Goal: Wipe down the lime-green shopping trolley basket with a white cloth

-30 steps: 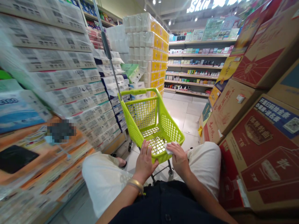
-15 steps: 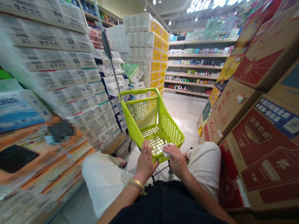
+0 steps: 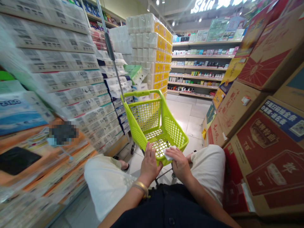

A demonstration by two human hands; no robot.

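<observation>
A small lime-green shopping cart point(image 3: 171, 133) stands in the aisle right in front of my knees. My left hand point(image 3: 149, 164) grips the near rim of the cart, fingers laid over the edge. My right hand point(image 3: 180, 163) presses a white wipe point(image 3: 169, 152) against the same rim, fingers closed over it. A gold bangle point(image 3: 140, 187) sits on my left wrist. My legs in pale shorts are on either side of the cart.
Stacked tissue packs point(image 3: 71, 82) fill the left side. Red and brown cartons point(image 3: 261, 126) are piled on the right. A tower of toilet rolls point(image 3: 149, 47) stands behind the cart, with stocked shelves point(image 3: 197, 69) at the back. A metal pole point(image 3: 110, 52) rises left of the cart.
My right hand has slid the white wipe a little to the left along the cart's near rim. The left hand stays on the rim.
</observation>
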